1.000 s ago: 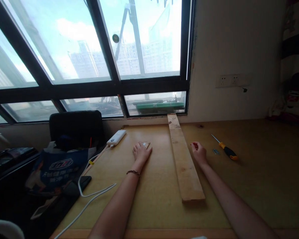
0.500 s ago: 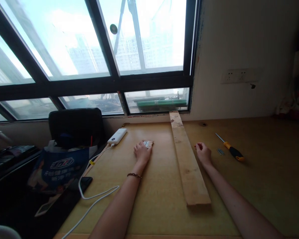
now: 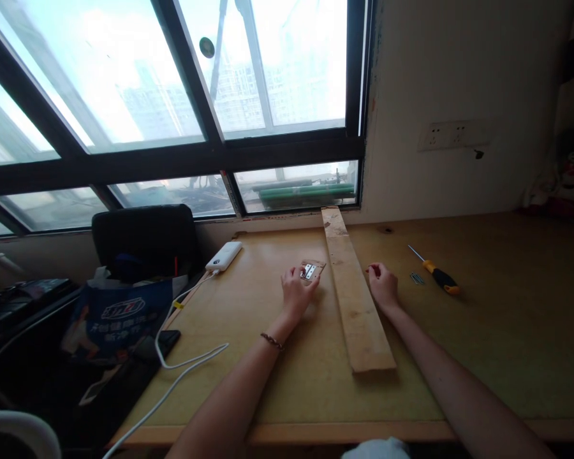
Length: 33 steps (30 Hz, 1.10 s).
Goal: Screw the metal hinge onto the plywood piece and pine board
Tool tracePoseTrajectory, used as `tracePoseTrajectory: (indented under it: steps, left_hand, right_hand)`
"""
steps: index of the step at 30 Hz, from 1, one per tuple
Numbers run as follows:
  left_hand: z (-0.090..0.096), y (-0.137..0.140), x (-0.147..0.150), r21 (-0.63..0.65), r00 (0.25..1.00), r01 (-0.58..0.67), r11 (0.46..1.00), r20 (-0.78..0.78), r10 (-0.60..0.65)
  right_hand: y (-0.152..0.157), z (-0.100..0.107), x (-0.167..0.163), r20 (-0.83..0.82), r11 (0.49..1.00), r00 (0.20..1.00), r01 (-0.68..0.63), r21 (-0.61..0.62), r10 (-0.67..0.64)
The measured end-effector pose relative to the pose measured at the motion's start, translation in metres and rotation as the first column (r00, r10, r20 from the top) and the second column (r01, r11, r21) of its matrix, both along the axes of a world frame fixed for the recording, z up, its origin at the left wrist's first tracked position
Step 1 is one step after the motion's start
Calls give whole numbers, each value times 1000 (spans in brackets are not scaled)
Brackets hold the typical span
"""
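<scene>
the hinge [image 3: 309,271] looks silvery metal; its tan backing [image 3: 321,267] is too small to judge. the plank [image 3: 358,306] is bare wood, matt, roughish at the end. the table [image 3: 306,376] is smooth with a soft sheen. the screws [image 3: 416,278] look metal; the screwdriver [image 3: 433,271] pairs metal shaft with plastic handle. the power bank [image 3: 224,255] is smooth plastic.

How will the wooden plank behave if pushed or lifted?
The plank looks stiff: it runs straight with no visible bend. Broad face down, it should slide rather than roll. Being long and narrow, it would probably dip at the far end if lifted by the near one.
</scene>
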<state>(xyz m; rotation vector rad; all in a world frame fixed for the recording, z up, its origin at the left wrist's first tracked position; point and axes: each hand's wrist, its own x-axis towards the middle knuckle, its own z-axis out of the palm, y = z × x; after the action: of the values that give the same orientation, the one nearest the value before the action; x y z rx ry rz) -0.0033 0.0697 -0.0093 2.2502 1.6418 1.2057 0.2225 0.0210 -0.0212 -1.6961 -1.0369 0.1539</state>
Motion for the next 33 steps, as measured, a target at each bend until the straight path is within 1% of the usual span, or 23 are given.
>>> tracePoseTrajectory:
  steps: [2, 4, 5, 6, 8, 11, 14, 17, 21, 23, 24, 25, 26, 27, 28, 30, 31, 32, 33]
  left_hand:
    - [3, -13, 9, 15, 997, 67, 998, 43, -68]
    - [7, -24, 16, 30, 989, 122, 992, 85, -124]
    - [8, -29, 20, 40, 983, 145, 989, 106, -148]
    - [10, -34, 23, 52, 977, 166, 985, 125, -172]
    - [12, -43, 28, 79, 964, 203, 976, 160, -214]
    - [13, -54, 33, 118, 946, 246, 962, 188, -265]
    - [12, -62, 36, 162, 933, 287, 944, 175, -314]
    - [10, -67, 38, 189, 931, 314, 930, 131, -341]
    - [9, -69, 39, 192, 932, 326, 926, 96, -349]
    - [8, -68, 40, 171, 923, 326, 930, 157, -352]
    - [8, -68, 40, 152, 908, 324, 934, 226, -352]
    - [7, -67, 41, 124, 881, 325, 938, 321, -348]
    - [7, -66, 42, 83, 833, 339, 937, 435, -340]
    - [7, -64, 43, 27, 764, 379, 925, 555, -329]
    - [7, -62, 44, -40, 682, 443, 896, 664, -307]
    - [6, -59, 46, -160, 532, 581, 798, 816, -224]
    - [6, -58, 46, -202, 489, 626, 753, 854, -177]
    - [7, -58, 45, -232, 469, 647, 726, 872, -139]
    - [7, -58, 45, -251, 466, 648, 719, 878, -114]
  right_hand:
    - [-9, 16, -9, 39, 999, 999, 8, 52, -10]
    - [-21, 32, -19, 63, 993, 997, -39, 110, 32]
    - [-26, 38, -24, 57, 990, 996, -77, 120, 71]
    - [-31, 44, -29, 35, 986, 992, -122, 114, 119]
    - [-39, 50, -38, -36, 975, 975, -215, 62, 218]
    - [-43, 50, -50, -166, 949, 935, -315, 12, 313]
    - [-41, 45, -58, -232, 943, 915, -332, 26, 329]
    - [-38, 39, -60, -294, 940, 894, -337, 51, 337]
    - [-33, 33, -59, -432, 914, 807, -377, 150, 403]
    - [-31, 32, -57, -486, 902, 761, -375, 214, 431]
    - [-31, 33, -57, -508, 893, 734, -379, 243, 450]
    - [-31, 33, -57, -527, 881, 706, -390, 269, 474]
    - [-31, 34, -57, -540, 867, 678, -404, 293, 499]
    - [-32, 36, -58, -549, 851, 651, -421, 315, 525]
    - [-33, 37, -59, -551, 835, 628, -439, 333, 550]
    - [-34, 38, -61, -542, 810, 604, -470, 351, 585]
    - [-35, 38, -62, -535, 804, 602, -481, 349, 592]
    - [-35, 38, -63, -529, 803, 606, -488, 343, 594]
    - [-35, 37, -63, -525, 806, 613, -488, 335, 590]
